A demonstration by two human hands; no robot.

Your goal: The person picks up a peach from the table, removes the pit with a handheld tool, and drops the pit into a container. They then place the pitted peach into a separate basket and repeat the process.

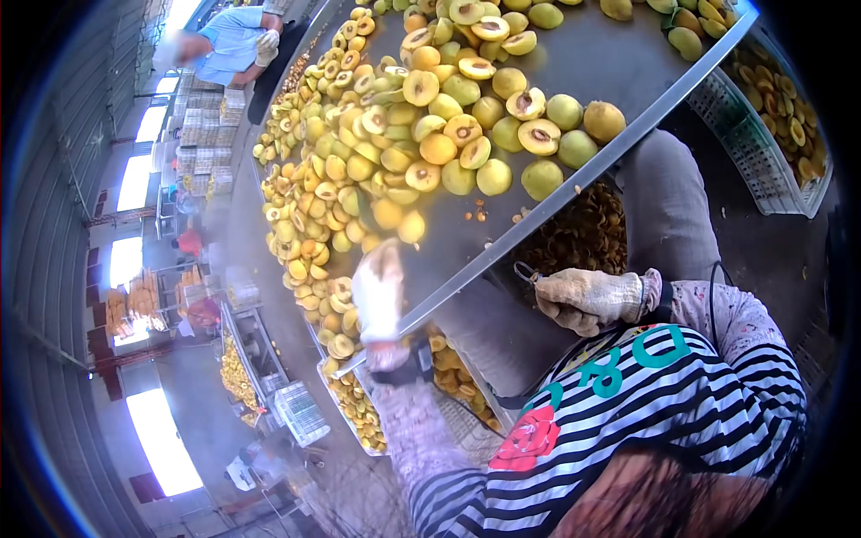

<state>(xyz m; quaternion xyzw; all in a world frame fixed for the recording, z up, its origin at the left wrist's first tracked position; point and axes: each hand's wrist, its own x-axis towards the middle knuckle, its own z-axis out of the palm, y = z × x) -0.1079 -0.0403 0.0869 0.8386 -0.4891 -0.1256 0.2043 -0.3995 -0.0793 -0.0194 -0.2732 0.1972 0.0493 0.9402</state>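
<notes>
My right hand (585,296), in a stained work glove, holds a small tool with a metal loop (525,272) at its end, above my lap. My left hand (380,292), gloved and blurred, is over the near edge of a metal worktable (592,54), close to the fruit. Whether its fingers grip anything is not clear. Across the table spreads a large heap of yellow-green stone fruit halves (377,148), which look like peaches. Several cut faces show a brown pit or hollow, such as on one half (539,137) near the rim.
A raised metal rim (538,218) edges the table. Beneath it lies a pile of brown scraps (585,232). Fruit halves fill a plastic crate (746,144) at right and another crate (336,383) below my left arm. Across the table stands a person in blue (232,44).
</notes>
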